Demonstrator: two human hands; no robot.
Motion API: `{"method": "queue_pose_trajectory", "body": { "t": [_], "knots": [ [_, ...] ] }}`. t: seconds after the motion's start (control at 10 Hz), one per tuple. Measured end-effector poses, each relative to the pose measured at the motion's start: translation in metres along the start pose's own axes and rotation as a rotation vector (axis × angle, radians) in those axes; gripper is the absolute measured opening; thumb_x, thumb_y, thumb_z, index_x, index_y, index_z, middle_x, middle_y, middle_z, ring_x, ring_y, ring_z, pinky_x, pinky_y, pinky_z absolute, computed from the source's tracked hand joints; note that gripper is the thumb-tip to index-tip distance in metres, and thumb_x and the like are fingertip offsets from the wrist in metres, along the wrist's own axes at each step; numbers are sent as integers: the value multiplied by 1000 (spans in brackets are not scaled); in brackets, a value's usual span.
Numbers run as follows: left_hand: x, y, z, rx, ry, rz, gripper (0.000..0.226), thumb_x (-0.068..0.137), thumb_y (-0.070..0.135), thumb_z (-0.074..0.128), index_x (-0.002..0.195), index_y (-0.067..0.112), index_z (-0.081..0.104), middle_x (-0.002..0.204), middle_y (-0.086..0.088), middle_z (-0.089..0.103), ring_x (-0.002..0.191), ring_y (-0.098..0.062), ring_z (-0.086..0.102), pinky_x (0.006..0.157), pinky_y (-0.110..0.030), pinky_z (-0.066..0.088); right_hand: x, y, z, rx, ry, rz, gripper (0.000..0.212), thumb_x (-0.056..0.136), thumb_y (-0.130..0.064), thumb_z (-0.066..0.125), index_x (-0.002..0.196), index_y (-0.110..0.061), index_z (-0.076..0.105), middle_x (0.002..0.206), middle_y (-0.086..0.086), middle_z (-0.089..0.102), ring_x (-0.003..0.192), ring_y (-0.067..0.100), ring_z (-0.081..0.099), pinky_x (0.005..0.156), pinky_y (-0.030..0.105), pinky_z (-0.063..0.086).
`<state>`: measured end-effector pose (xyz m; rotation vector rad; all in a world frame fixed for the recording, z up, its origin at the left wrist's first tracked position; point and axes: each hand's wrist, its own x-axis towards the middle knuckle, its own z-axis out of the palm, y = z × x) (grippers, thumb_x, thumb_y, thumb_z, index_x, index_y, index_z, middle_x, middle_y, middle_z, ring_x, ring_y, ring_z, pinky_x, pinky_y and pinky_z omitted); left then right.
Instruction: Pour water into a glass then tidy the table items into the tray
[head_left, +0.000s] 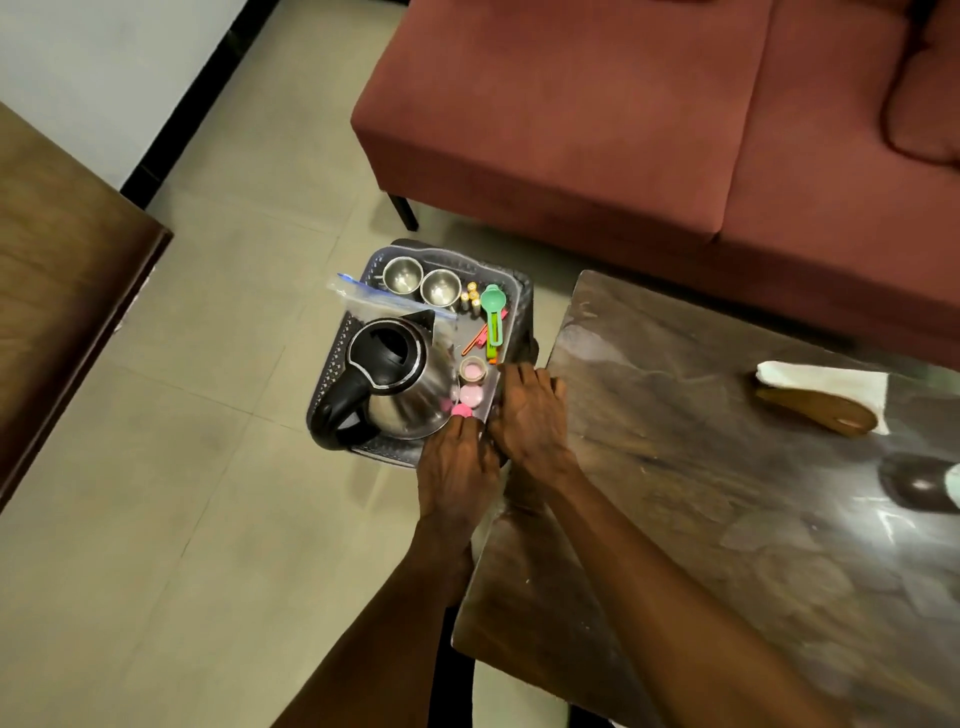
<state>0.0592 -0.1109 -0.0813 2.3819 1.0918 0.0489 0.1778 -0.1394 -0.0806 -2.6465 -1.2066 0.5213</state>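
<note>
the left hand (457, 467) reaches over the near edge of the tray (511, 291), its fingertips at a pink cap (461, 411) just beside the kettle's base; the fingers curve down onto it, but whether they pinch it or only touch it i cannot tell. the right hand (530, 415) lies at the tray's near right corner, fingers bent over the rim, seemingly gripping it.

just beyond the fingertips, inside the tray, sit a pink lid (471, 395) and a small cup (473, 369) with pink inside. the kettle (395, 382) fills the tray's near left part, its black handle pointing left and near. a zip bag (363, 293) leans behind the kettle. at the tray's far side stand two steel cups (422, 280), with small yellow pieces (471, 293) and a green scoop (492, 312) to their right.

the tray sits off the left end of the table (727, 493). right of the tray, on the table, lie a white cloth (826, 382) and a wooden piece (815, 410).
</note>
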Motion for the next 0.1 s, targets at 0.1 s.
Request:
{"method": "queue_pose_trajectory", "body": {
  "t": [0.1],
  "knots": [
    [-13, 38, -16, -1, 67, -43, 19, 91, 26, 57, 102, 11, 62, 105, -11, 65, 100, -32, 61, 87, -40, 45, -29, 15, -31, 83, 78, 29, 56, 87, -31, 54, 140, -14, 43, 140, 9, 51, 126, 29, 47, 103, 42, 33]
  ]
}}
